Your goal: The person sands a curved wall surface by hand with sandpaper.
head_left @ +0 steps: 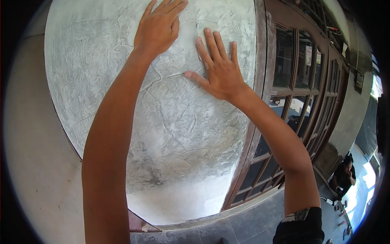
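Observation:
A rough, grey-white plastered wall panel (174,118) fills the middle of the head view, with ridges and thin crack-like lines across it. High on its left part is my left hand (158,30), back toward me, fingers stretched out and partly reaching the top edge of the view. My right hand (221,73) lies on the panel's upper right with fingers and thumb spread. A smooth pale patch (188,35) shows on the surface between the two hands. Nothing shows in either hand; both palms are hidden.
Right of the panel stands a brown wooden door frame (239,175) with glass-paned doors (284,59). A plain wall (40,134) is at left, grey floor tiles (211,234) below. A person in dark clothes (343,177) sits at far right near a white power strip (327,201) and small items.

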Available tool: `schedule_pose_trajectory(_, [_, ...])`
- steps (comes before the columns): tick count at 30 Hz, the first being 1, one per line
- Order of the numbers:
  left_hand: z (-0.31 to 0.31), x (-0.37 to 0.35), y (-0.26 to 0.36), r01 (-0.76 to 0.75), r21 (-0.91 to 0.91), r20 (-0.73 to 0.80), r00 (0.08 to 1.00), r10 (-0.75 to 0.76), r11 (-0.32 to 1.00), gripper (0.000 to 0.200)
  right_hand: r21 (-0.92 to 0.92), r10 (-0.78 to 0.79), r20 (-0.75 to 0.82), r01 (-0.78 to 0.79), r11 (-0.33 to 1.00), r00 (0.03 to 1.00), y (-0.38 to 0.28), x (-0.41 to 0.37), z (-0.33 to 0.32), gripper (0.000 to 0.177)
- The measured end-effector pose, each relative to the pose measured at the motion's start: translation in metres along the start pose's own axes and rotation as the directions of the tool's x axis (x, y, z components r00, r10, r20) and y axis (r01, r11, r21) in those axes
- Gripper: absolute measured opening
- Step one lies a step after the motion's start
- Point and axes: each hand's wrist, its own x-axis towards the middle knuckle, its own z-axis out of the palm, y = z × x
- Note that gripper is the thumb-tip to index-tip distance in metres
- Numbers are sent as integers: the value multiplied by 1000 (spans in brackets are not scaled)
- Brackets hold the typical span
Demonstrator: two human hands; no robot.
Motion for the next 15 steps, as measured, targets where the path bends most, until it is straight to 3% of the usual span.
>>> schedule_pose_trajectory(3, [0, 1, 3, 1, 2, 3, 1000, -1, 1000, 45, -5, 97, -136, -99, 995, 986, 34, 71, 1, 95])
schedule_pose_trajectory(6, [0, 0, 2, -2, 5, -6, 1000, 2, 1000, 47, 9, 129, -155, -129, 992, 980, 22, 70, 3, 95])
schedule_pose_trajectory(10, [0, -3, 0, -14, -8, -14, 1000, 14, 1000, 49, 48, 42, 70, -46, 998, 997, -20, -11, -7, 95])
schedule_pose_trajectory(13, [1, 1, 1, -5, 2, 1, 1000, 5, 1000, 50, -17, 34, -18, -35, 999, 999, 14, 38, -3, 95])
schedule_pose_trajectory(14, [1, 2, 0, -8, 5, -1, 1000, 8, 1000, 50, -55, 93, -80, -98, 994, 992, 27, 66, -1, 95])
schedule_pose_trajectory(15, [1, 1, 0, -10, 5, -6, 1000, 10, 1000, 50, -29, 148, -4, -148, 989, 989, 26, 83, -10, 92])
